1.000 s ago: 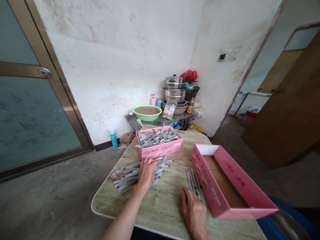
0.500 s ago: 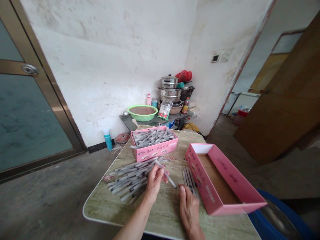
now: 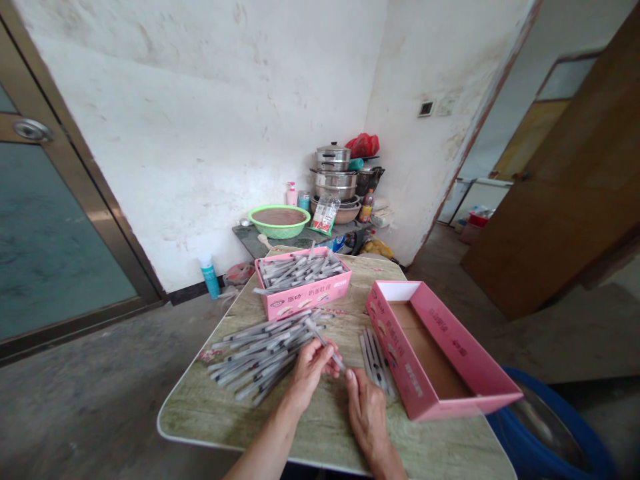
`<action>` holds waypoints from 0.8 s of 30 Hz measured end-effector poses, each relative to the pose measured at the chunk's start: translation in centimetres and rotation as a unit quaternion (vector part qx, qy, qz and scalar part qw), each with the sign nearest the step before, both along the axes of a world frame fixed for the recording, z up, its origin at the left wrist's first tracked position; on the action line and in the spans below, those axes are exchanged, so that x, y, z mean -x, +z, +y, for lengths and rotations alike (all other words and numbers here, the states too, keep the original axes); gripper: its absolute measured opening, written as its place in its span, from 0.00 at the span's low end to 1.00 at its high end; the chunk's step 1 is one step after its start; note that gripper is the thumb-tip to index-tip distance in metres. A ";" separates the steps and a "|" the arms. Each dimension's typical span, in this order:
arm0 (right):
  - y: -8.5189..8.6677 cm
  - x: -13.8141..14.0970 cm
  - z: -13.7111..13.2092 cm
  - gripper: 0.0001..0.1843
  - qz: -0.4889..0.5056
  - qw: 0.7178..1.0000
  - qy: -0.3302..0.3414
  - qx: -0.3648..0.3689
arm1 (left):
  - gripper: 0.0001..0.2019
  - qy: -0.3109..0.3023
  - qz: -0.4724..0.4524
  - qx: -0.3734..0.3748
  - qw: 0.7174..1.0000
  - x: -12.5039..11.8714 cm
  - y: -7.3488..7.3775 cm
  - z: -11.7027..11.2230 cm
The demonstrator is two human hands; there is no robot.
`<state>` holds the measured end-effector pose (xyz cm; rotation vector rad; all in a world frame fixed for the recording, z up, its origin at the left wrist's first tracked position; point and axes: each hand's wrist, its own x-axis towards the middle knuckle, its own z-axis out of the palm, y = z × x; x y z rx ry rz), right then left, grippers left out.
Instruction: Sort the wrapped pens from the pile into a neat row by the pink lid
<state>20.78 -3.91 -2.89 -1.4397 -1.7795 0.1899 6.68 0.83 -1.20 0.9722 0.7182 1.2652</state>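
Note:
My left hand (image 3: 311, 367) pinches a slim translucent pen (image 3: 326, 345) near its middle, above the table. The pen slants down to the right. At its lower end are the fingertips of my right hand (image 3: 366, 403), thumb and forefinger closed on that tip; any small part between them is hidden. To the left lies a loose heap of similar pens (image 3: 260, 353) with dark ends. Several more pens (image 3: 373, 360) lie side by side, right of my hands. Behind the heap, a pink box (image 3: 305, 299) is piled full of pens.
On the right of the wood-patterned table (image 3: 200, 417) stands a larger pink open box (image 3: 425, 360) with a bare brown bottom. A blue tub (image 3: 560, 427) is beyond the right edge. Farther back are a green basin (image 3: 280, 230) and stacked pots (image 3: 334, 177) on a low dark table.
My two hands have come closer together, and the pen's lower end now meets my right fingertips. The whole view has shifted slightly.

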 end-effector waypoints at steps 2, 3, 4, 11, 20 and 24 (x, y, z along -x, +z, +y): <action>0.2 0.0 0.0 0.21 0.001 1.000 0.010 0.001 | 0.16 0.015 -0.005 0.001 1.000 -0.1 0.0 0.1; 0.2 0.0 -0.1 0.21 0.002 1.000 0.018 0.000 | 0.16 0.018 -0.007 0.002 1.000 -0.1 0.0 0.1; 0.3 0.0 -0.1 0.21 0.007 1.000 0.027 -0.002 | 0.16 0.018 -0.007 0.002 1.000 -0.1 0.0 0.1; 0.5 -0.1 -0.3 0.16 0.050 0.996 0.072 -0.009 | 0.17 0.029 0.013 0.011 0.999 -0.2 0.0 0.0; 0.8 0.0 -0.3 0.13 0.060 0.997 0.050 -0.005 | 0.16 0.036 0.002 0.010 0.999 -0.2 0.2 0.1; 0.7 0.1 -0.2 0.19 0.046 0.997 0.067 0.004 | 0.16 0.035 0.005 0.007 0.999 -0.2 0.2 0.1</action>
